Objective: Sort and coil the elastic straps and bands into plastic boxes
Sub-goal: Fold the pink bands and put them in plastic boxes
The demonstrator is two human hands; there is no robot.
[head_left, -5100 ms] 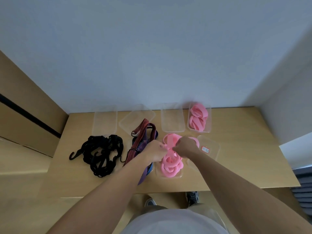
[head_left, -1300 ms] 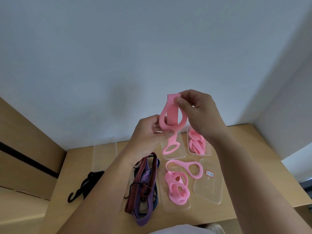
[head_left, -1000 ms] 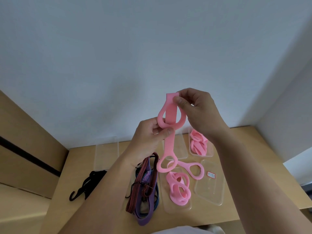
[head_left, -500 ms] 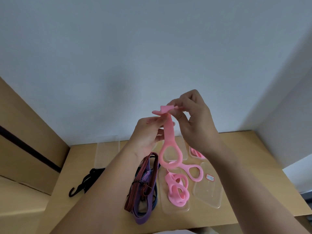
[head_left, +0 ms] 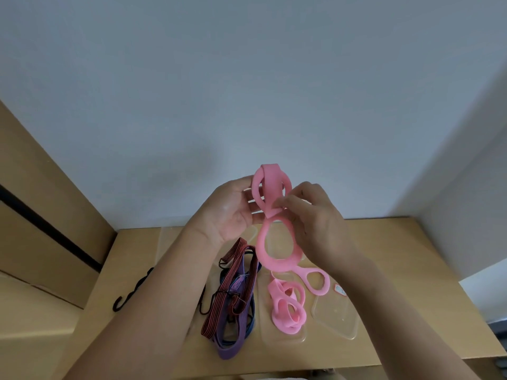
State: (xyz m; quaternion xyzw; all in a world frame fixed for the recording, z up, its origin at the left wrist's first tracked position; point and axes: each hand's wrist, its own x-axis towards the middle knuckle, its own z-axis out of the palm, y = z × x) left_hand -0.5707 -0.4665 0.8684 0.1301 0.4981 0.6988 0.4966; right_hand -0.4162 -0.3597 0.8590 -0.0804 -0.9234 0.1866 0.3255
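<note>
I hold a pink looped band (head_left: 277,242) up in the air above the table. My left hand (head_left: 230,212) grips its upper folded loop from the left. My right hand (head_left: 312,223) pinches the folded end of the band at the middle. The lower loops hang down, and the last loop (head_left: 315,281) reaches the table. Another pink band (head_left: 286,308) lies coiled in a clear plastic box (head_left: 282,338) below. A bundle of red-striped, purple and blue straps (head_left: 233,305) lies to its left.
A clear lid (head_left: 334,319) with a small sticker lies right of the box. Black hooked cords (head_left: 129,294) show at the left, partly behind my left arm. The wooden table (head_left: 397,270) meets a white wall behind and on the right.
The top end of the pink band has been folded down over itself into a loop. Both hands have dropped lower and my right fingers moved from the top to the middle.
</note>
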